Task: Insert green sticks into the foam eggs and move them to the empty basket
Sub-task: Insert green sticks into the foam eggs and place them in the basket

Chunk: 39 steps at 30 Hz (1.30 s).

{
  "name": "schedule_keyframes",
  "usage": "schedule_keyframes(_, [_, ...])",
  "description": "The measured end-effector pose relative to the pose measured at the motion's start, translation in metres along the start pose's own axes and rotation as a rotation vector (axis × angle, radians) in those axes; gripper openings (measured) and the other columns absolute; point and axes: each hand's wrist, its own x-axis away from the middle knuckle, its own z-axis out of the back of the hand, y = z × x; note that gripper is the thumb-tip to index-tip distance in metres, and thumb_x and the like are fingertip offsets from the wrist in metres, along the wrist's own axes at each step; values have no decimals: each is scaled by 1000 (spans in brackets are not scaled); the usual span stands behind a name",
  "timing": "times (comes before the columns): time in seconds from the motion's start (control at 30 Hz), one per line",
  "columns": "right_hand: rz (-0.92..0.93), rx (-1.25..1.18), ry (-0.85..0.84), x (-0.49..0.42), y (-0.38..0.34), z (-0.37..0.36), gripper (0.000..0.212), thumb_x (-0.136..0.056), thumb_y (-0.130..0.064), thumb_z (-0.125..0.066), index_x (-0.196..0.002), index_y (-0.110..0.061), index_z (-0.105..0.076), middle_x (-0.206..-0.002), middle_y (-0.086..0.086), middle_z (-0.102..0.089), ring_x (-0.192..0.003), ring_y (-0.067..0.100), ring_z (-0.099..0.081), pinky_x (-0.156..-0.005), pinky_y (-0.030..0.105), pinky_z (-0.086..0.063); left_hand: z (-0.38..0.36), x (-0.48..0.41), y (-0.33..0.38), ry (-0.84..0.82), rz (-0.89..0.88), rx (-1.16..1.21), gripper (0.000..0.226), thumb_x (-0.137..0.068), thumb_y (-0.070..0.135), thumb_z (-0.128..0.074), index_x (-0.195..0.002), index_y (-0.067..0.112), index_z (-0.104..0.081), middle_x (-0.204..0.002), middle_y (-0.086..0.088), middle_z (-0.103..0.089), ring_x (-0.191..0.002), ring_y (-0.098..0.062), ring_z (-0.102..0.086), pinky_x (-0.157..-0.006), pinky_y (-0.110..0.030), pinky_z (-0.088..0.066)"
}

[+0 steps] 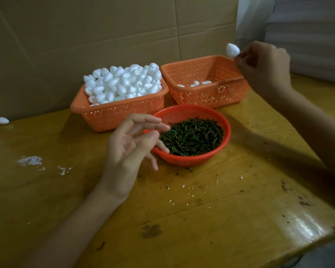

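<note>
The right hand (265,70) is blurred, and its fingers (242,58) hide the foam egg's (232,49) lower end.

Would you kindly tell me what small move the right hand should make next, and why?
Probably lower the right hand slightly and release the foam egg into the right basket. The egg is pinched just above that basket's far corner, a few eggs already lie inside, and the left hand hovers open by the bowl of sticks.

Cardboard wall (104,35) backs the baskets (116,113); tabletop (211,209) in front lies open
</note>
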Motion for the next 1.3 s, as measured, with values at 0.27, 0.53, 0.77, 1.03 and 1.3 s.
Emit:
schedule_keyframes(0.27, [-11, 131, -101, -1, 36, -20, 29, -101, -33, -64, -115, -10, -74, -99, 14, -76, -80, 22, -70, -73, 40, -60, -1, 0, 2, -6, 3, 5, 27, -92, 25, -62, -114, 10, -63, -113, -17, -73, -77, -38, -72, -46, -34, -51])
schedule_keyframes(0.53, [13, 96, -22, 7, 21, -19, 22, -99, -30, -63, -108, -11, -73, -96, 8, -74, -84, 22, -70, -75, 39, -57, -1, 1, 2, -17, 8, 2, 28, -92, 26, -62, -114, 10, -63, -112, -15, -74, -77, -35, -72, -46, -34, -52])
schedule_keyframes(0.77, [366, -416, -695, 45, -72, -1, 25, -99, -49, -59, -112, -29, -70, -107, -13, -70, -99, 4, -67, -84, 27, -56, -1, 0, -1, -9, 4, -22, 24, -94, 18, -65, -114, 5, -63, -110, -15, -74, -77, -34, -71, -45, -34, -51])
schedule_keyframes(1.03, [593, -213, -1175, 68, -89, 0, 37, -97, -51, -63, -133, -42, -62, -128, -18, -58, -122, -1, -51, -105, 24, -41, -2, -3, -4, 25, 3, -77, 11, -95, 8, -63, -106, 8, -66, -94, -11, -75, -73, -32, -73, -41, -35, -50])
schedule_keyframes(1.3, [611, -173, -1237, 63, -91, -5, 46, -95, -33, -67, -140, -41, -59, -133, -22, -53, -125, -1, -49, -100, 8, -32, 9, -13, 0, 140, -86, -215, 12, -89, 6, -74, -98, 10, -67, -89, -14, -73, -76, -29, -73, -40, -34, -47])
